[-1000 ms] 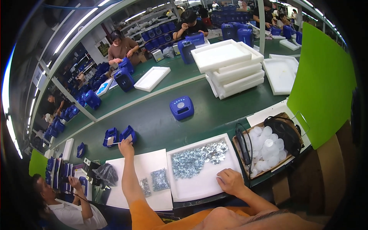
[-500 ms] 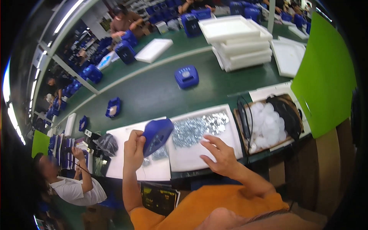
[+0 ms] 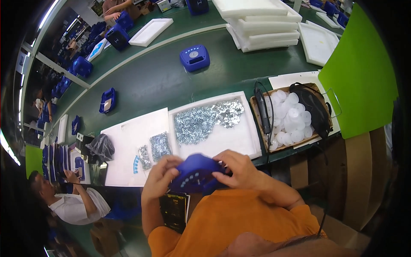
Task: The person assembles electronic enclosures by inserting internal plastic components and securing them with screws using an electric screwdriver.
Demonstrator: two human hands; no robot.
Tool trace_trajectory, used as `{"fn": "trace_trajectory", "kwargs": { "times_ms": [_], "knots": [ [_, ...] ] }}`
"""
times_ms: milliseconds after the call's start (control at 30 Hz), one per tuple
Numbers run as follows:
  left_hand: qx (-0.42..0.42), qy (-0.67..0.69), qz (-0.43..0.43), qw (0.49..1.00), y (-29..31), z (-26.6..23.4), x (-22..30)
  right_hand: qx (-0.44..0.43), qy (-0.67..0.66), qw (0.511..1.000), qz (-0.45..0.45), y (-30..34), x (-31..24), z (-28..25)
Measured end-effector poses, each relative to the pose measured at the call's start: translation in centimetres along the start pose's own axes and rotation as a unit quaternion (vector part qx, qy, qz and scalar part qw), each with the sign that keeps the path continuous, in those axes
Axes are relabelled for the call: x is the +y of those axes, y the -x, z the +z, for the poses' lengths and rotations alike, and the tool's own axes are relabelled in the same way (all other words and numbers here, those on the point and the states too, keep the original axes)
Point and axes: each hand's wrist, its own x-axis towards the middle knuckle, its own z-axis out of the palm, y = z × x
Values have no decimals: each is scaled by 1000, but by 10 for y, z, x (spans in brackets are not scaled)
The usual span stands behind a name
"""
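Blue plastic forms the cover [image 3: 195, 167] at the lower centre of the frame, lifted in front of the orange shirt [image 3: 248, 218]. Its long axis runs roughly left to right, climbing slightly rightward, and the face with a row of pale dots points up toward the camera. The left hand [image 3: 160, 177] has its fingers curled on the left end; the right hand [image 3: 242, 169] pinches the right end, thumb and forefinger slightly parted around the edge. Just above lies a white tray [image 3: 227, 143] of small metal pieces [image 3: 195, 126].
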Motion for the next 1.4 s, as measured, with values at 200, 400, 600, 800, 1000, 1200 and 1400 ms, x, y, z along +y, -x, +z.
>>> {"fn": "trace_trajectory", "kwargs": {
  "times_ms": [200,400,600,800,1000,1200,1400],
  "knots": [
    [137,44,7,990,-34,-16,-95,69,-76,984,146,-26,36,-29],
    [168,-65,28,983,-52,0,-115,83,-16,977,198,-33,101,-30],
    [173,-145,27,974,-52,3,-108,15,88,960,265,-33,109,-31],
    [201,-252,76,944,-71,11,-99,-85,278,928,235,-37,102,-32],
    [218,-386,176,879,-111,19,-109,128,171,955,206,-28,89,-65],
    [205,-449,206,845,-133,32,-107,260,103,932,232,10,106,-133],
    [205,-461,220,835,-138,27,-119,325,97,913,227,39,132,-167]
  ]
}}
